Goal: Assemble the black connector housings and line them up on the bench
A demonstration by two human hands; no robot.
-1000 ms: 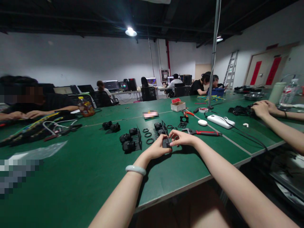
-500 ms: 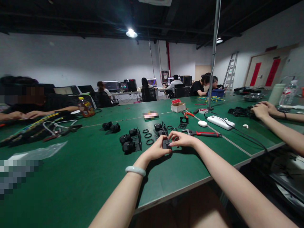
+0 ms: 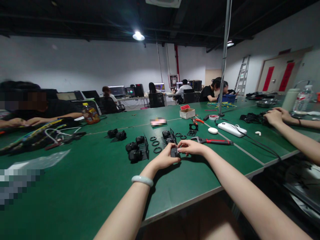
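My left hand (image 3: 166,157) grips a small black threaded-looking fitting (image 3: 174,152), thumb in front and fingers behind, low over the green table (image 3: 100,200). From the other side, the curled fingertips of my right hand (image 3: 192,147) press on the same piece, hiding part of it. Just beyond my hands stands a black bracket with fittings (image 3: 166,134). Several black rings (image 3: 155,143) lie left of it, two more rings (image 3: 183,137) to its right. Further left are another bracket with black fittings (image 3: 136,155) and a pair of black fittings (image 3: 121,134).
An adjustable wrench with red grip (image 3: 217,141) lies right of my hands, near an upright black plate (image 3: 193,128). Beyond are a small box (image 3: 187,113), pliers (image 3: 198,121) and a white power bank (image 3: 231,129). Co-workers' hands (image 3: 276,116) work at the right, others at far left.
My right fingers have shifted slightly and curl closer around the black fitting. My left hand keeps its hold in nearly the same place.
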